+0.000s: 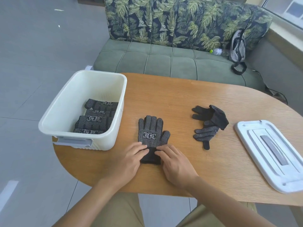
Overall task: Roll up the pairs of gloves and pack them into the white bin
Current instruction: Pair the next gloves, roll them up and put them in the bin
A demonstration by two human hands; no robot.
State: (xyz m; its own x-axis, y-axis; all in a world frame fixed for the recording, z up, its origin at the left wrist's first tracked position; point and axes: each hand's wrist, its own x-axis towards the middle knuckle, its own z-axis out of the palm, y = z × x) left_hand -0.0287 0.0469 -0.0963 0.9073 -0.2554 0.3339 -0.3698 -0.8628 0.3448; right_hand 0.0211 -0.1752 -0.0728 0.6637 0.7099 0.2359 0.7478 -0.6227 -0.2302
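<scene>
Black dotted fabric sits under both of my hands: a flat pair of gloves (151, 136) lies near the middle of the wooden table (180, 99), fingers pointing to 12 o'clock, white lettering on the back. My left hand (129, 158) rests on the cuff from 9 o'clock, fingers fairly straight and laid over the cuff's left edge. My right hand (175, 161) comes in from 3 o'clock, its fingertips pressing down on the top of the cuff. Neither hand is curled round the fabric; both lie flat on it, and I cannot tell if any fold has been pinched under the fingertips.

At 3 o'clock from that pair, apart from it, a second pair of gloves (209, 125) lies crumpled, partly folded over itself. At 9 o'clock, the white bin (114, 128) stands on the table's left end, overhanging the edge a little, with four rolled pairs (96, 118) lined along its floor. At 4 o'clock, near the table's right edge, the bin lid (249, 138) lies flat with its grey handle up. Beyond the table at 12 o'clock stands a green sofa (164, 59) with a backpack (237, 46) and a bottle (218, 51) on its seat.
</scene>
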